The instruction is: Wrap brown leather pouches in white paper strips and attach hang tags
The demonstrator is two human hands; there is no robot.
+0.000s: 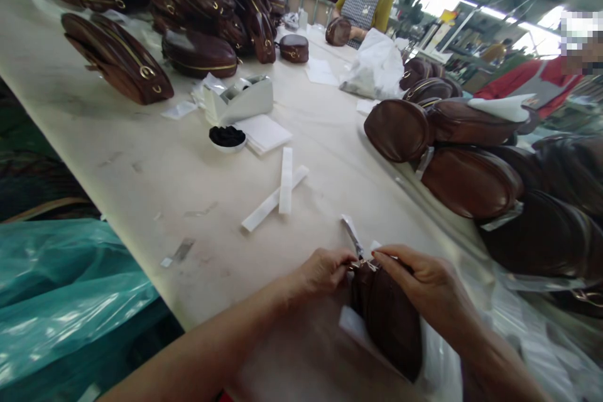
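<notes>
A dark brown leather pouch (389, 317) stands on its end at the near edge of the long pale table (179, 188). My left hand (325, 271) pinches its top, fingers closed at the metal zipper pull. My right hand (424, 282) is closed on the same top from the right, thumb and forefinger pinching a small white strip (352, 235) that sticks up from the pull. A white paper tag (352, 325) shows on the pouch's side. Clear plastic lies under the pouch.
Two white paper strips (282, 191) lie crossed mid-table. Behind them are a small dish of black bits (227, 137), a white tape dispenser (240, 99) and white sheets (264, 133). Brown pouches (471, 179) pile at right and far left (117, 66). Two people work beyond.
</notes>
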